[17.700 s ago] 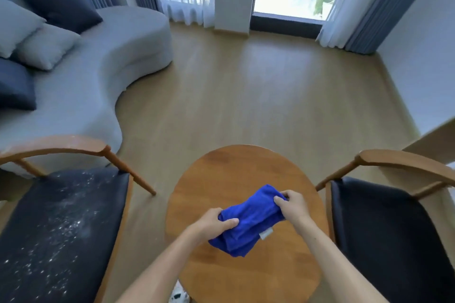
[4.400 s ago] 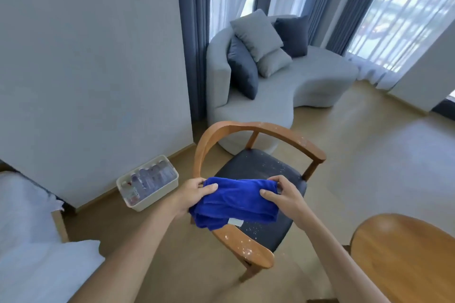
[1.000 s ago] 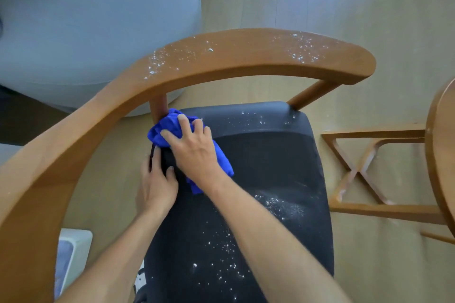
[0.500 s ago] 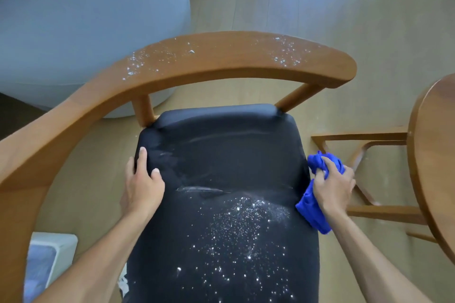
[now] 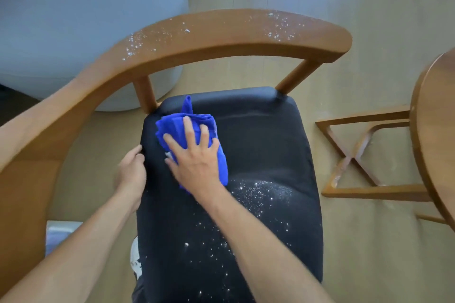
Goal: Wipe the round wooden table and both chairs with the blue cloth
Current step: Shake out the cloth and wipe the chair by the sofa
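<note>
Right hand (image 5: 197,157) presses cloth (image 5: 194,128) flat, fingers spread, to sweep crumbs (image 5: 258,192); left hand (image 5: 131,170) apparently grips seat (image 5: 266,145) edge, steadying the chair.

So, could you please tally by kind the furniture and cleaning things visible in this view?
Chairs: 1, the wooden armchair with the dark seat
Tables: 1, the round wooden table at the right edge
Sofas: 1, the grey sofa
Cloths: 1, the blue cloth under the right hand
Total: 4
</note>
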### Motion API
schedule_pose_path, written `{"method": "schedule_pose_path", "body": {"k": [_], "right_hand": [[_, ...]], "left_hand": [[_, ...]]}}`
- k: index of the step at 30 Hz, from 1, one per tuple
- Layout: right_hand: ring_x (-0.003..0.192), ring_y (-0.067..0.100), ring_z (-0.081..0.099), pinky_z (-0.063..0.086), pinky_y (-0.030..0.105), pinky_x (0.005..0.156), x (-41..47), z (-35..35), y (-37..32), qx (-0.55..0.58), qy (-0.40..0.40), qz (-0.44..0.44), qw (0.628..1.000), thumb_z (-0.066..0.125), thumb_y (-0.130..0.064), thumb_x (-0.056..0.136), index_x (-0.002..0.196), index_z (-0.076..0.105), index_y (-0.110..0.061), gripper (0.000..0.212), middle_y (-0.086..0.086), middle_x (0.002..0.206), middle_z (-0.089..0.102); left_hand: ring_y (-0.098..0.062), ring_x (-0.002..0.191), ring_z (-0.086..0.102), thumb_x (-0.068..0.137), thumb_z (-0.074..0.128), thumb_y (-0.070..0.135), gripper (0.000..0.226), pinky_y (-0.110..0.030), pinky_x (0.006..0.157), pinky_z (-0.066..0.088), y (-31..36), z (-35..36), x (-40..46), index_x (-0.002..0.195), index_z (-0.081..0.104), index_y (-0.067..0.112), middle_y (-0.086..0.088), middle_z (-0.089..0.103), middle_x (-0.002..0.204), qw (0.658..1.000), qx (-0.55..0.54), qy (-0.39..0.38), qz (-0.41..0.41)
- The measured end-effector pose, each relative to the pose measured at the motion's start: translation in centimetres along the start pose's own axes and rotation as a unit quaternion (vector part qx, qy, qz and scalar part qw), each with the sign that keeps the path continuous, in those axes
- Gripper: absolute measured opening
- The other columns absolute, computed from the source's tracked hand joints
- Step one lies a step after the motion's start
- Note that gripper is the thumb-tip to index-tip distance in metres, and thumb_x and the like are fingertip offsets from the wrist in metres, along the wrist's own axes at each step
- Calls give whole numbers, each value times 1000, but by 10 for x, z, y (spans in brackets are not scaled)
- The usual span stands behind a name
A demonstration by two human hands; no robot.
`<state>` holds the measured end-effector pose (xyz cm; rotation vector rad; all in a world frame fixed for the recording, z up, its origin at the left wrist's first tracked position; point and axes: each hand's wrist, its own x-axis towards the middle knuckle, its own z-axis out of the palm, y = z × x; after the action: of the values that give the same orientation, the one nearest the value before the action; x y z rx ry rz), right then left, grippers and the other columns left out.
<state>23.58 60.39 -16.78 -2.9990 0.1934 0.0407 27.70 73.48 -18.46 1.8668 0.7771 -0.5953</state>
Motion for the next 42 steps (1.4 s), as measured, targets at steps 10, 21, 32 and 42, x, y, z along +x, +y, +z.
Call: {"method": "schedule_pose_path", "body": {"k": [10, 21, 32, 42], "right_hand": [[84, 42, 53, 51, 42, 65, -52, -39, 147, 50, 18, 161, 986, 64, -2, 71, 108, 71, -22, 42, 23, 131, 52], [71, 27, 47, 40, 34, 58, -63, 6, -90, 115, 30, -7, 993, 60, -6, 61, 95, 64, -25, 40, 13, 120, 51], [74, 32, 51, 44, 37, 61, -124, -10, 108, 53, 41, 17, 998, 59, 4, 65, 92, 72, -25, 41, 21, 117, 57], [111, 47, 46, 42, 46, 94, -166, -45, 174, 5, 65, 371, 926, 64, 0, 80, 114, 68, -12, 37, 25, 132, 43]], "left_hand": [[-26, 126, 47, 92, 37, 18, 52, -45, 105, 41, 5, 2, -6, 139, 42, 40, 8, 44, 146, 995, 93, -21, -6], [-29, 81, 59, 85, 41, 31, 28, -40, 78, 48, 7, -24, -10, 72, 61, 17, -7, 65, 93, 992, -43, 56, -102], [-30, 133, 37, 94, 41, 27, 56, -39, 104, 32, 7, 13, -32, 148, 28, 37, -2, 31, 153, 989, 144, 10, -12], [-23, 136, 35, 94, 35, 12, 57, -35, 104, 32, -10, -13, -43, 145, 33, 36, 3, 25, 155, 967, 234, -41, 91]]}}
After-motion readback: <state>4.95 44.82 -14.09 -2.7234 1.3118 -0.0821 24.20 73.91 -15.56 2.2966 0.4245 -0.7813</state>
